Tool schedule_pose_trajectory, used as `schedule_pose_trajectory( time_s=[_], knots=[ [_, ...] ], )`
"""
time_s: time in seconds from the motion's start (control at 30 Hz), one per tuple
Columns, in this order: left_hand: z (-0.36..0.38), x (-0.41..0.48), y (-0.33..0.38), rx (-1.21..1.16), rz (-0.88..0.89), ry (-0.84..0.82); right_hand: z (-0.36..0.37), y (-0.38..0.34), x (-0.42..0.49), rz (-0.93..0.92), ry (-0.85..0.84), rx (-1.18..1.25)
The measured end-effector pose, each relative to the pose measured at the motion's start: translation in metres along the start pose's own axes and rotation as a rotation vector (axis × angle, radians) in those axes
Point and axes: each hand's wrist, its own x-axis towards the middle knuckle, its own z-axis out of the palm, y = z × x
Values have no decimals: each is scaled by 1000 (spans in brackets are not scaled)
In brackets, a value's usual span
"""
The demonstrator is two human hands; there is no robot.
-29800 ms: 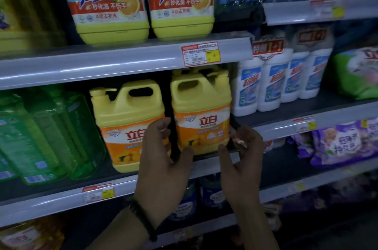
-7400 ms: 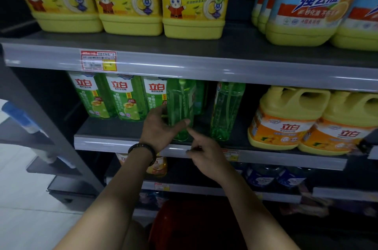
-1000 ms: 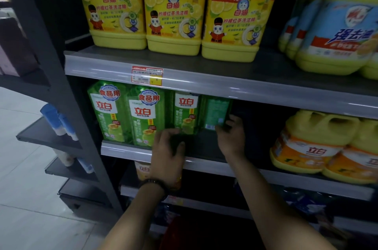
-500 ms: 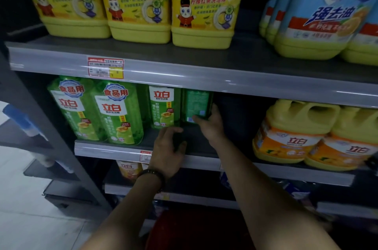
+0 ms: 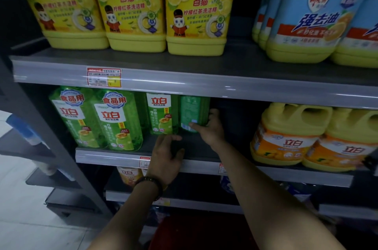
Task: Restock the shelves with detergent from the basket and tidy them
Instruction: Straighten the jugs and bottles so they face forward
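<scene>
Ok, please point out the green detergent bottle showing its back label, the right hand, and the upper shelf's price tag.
green detergent bottle (image 5: 192,110), head view, back label.
right hand (image 5: 211,130), head view, back of hand.
price tag (image 5: 104,77), head view, its centre.

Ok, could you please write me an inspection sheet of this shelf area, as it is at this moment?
Surface: middle shelf, dark, with a bare gap left of the orange-label jugs.
Job's things: four green bottles; three face front, the turned bottle shows its back label. Below, a dark red shape, perhaps the basket.
Clutter: nothing seen.
Grippers: right hand grips the turned bottle; left hand open, just in front of it.
Cables: nothing seen.
Surroundings: yellow jugs and blue-label jugs on the upper shelf; price tag; pale floor at left.
</scene>
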Motion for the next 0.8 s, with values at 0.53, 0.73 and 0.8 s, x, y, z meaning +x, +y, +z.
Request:
schedule_pose_trajectory(
  time_s=[0.53, 0.73, 0.8],
  knots=[
    [0, -9, 32, -254, -103, 32, -13, -14, -132, -98, 32, -364],
    [-3, 12, 49, -247, -173, 37, 5, -9, -144, -161, -98, -231],
    [-9, 24, 46, -209, -179, 26, 6, -4, -148, -194, -155, -297]
  ],
)
